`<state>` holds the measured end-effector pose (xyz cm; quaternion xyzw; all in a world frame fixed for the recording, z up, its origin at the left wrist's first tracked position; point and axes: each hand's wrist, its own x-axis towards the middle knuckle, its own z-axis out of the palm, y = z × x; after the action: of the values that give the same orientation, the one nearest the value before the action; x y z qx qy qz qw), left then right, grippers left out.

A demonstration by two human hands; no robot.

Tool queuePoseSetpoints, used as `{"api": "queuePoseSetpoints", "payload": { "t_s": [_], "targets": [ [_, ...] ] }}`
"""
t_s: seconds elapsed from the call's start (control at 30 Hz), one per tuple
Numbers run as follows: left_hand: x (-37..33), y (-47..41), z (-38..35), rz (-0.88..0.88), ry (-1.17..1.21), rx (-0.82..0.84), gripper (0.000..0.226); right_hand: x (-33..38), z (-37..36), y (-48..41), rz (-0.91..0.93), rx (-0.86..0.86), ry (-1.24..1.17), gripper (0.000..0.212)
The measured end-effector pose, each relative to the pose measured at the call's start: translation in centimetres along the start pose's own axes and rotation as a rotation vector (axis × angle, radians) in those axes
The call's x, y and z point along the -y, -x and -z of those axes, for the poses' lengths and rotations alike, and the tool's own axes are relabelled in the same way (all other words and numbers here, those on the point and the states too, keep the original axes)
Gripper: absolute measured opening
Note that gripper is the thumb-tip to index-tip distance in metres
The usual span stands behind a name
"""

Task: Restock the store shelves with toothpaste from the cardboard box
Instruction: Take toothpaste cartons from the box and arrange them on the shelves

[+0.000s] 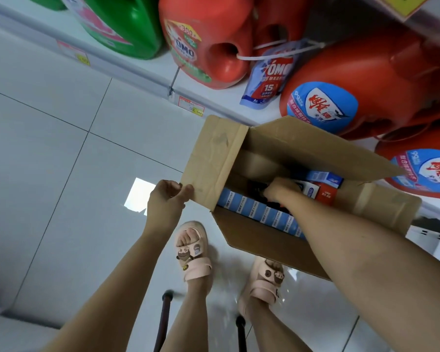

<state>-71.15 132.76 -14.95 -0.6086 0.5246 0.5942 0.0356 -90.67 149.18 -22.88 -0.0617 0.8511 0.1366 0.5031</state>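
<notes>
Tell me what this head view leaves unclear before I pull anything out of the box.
- Head view: the right hand reaches into the cardboard box; its own back and the shadow hide whether it grips one of the toothpaste packs.
- Head view: how many packs are inside; the far flap and right forearm cover part of the interior.
- Head view: price tag digits on the shelf edge, too blurred to read.

Your left hand (167, 199) pinches the corner of a flap (214, 161) on the cardboard box (259, 240). Your right hand (281, 190) reaches inside it, with blue-striped toothpaste packs (257, 212) beside the wrist; whether its fingers grip one is hidden. Beyond both hands, red detergent jugs (208, 41) stand on the shelf (228, 99).
</notes>
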Motion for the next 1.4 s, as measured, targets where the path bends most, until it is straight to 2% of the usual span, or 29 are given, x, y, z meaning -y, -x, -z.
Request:
{"api": "queuePoseSetpoints", "payload": {
  "t_s": [0.13,0.3,0.4,0.53,0.63,0.73,0.87,0.97,1.1,1.2,1.27,1.33,1.4],
  "targets": [
    [-0.9,1.8,-0.3,0.006,-0.004,-0.049,0.012,-0.3,2.4,2.1,0.045,-0.026,-0.053,0.042],
    [-3.6,6.9,-1.2,-0.006,0.009,-0.2,0.029,-0.7,6.2,7.8,0.119,-0.114,-0.09,0.052],
    [-6.2,11.2,-1.8,-0.028,0.112,-0.253,0.026,-2.2,9.3,13.1,0.184,-0.088,-0.17,0.052],
    [-9.0,17.5,-2.6,0.009,0.257,-0.094,0.008,-5.9,13.1,20.8,0.26,-0.061,-0.303,0.05],
    [-11.9,22.0,-3.5,0.214,0.397,0.102,0.032,-9.4,15.5,27.2,0.331,-0.054,-0.399,0.048],
    [-15.0,27.0,-4.5,0.37,0.547,0.415,0.035,-12.9,16.9,34.1,0.404,-0.097,-0.411,0.049],
    [-18.7,32.5,-5.3,0.398,0.726,0.575,0.053,-16.8,17.7,42.1,0.526,-0.332,-0.12,0.06],
    [-20.9,36.4,-5.4,0.409,0.772,0.666,0.065,-18.9,17.9,47.5,0.631,-0.615,0.162,0.063],
    [-23.9,41.2,-5.5,0.363,0.83,0.821,0.088,-21.1,18.0,52.4,0.812,-0.907,0.227,0.078],
    [-25.8,43.3,-5.2,0.266,0.852,0.86,0.092,-22.2,18.6,54.9,0.964,-0.994,0.211,0.084],
    [-26.9,44.5,-4.6,0.205,0.861,0.903,0.087,-23.2,19.3,56.5,1.074,-1.002,0.122,0.07],
    [-28.2,45.9,-3.9,0.145,0.844,0.944,0.079,-24.1,20.2,58.3,1.15,-0.953,-0.146,0.056],
    [-29.6,47.4,-3.4,0.071,0.801,0.926,0.077,-24.8,21.5,59.9,1.165,-0.792,-0.464,0.044]
  ]
}}
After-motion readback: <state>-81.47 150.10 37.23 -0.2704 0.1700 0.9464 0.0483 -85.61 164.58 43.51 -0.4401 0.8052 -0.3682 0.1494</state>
